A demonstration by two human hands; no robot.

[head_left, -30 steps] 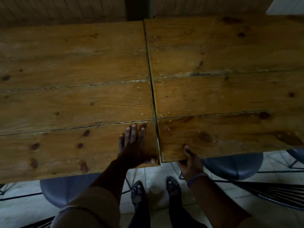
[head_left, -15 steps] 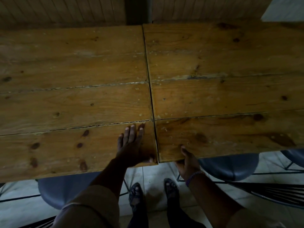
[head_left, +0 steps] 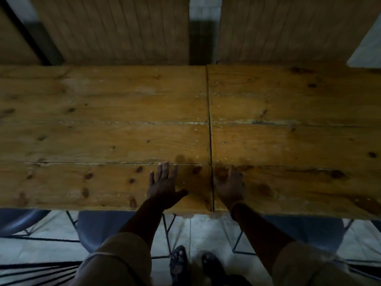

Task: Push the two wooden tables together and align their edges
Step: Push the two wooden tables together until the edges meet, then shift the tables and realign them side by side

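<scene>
Two plank-topped wooden tables stand side by side, the left table (head_left: 99,131) and the right table (head_left: 294,137), meeting along a thin dark seam that runs front to back. Their near edges look almost level at the seam. My left hand (head_left: 164,186) lies flat on the left table's near plank, fingers spread, just left of the seam. On the other side of the seam, my right hand (head_left: 231,185) rests palm down on the right table's near corner, fingers apart. Neither hand holds anything.
Blue-grey chair seats on black wire legs sit tucked under the near edges, one chair (head_left: 97,228) at left and another chair (head_left: 305,230) at right. Wooden slatted panels (head_left: 115,27) rise behind the tables. My sandalled feet (head_left: 193,265) stand on pale floor tiles.
My right hand let go of the right table's near edge and moved up onto its top. The step between the near edges has closed. The view tilted up, showing the panels behind.
</scene>
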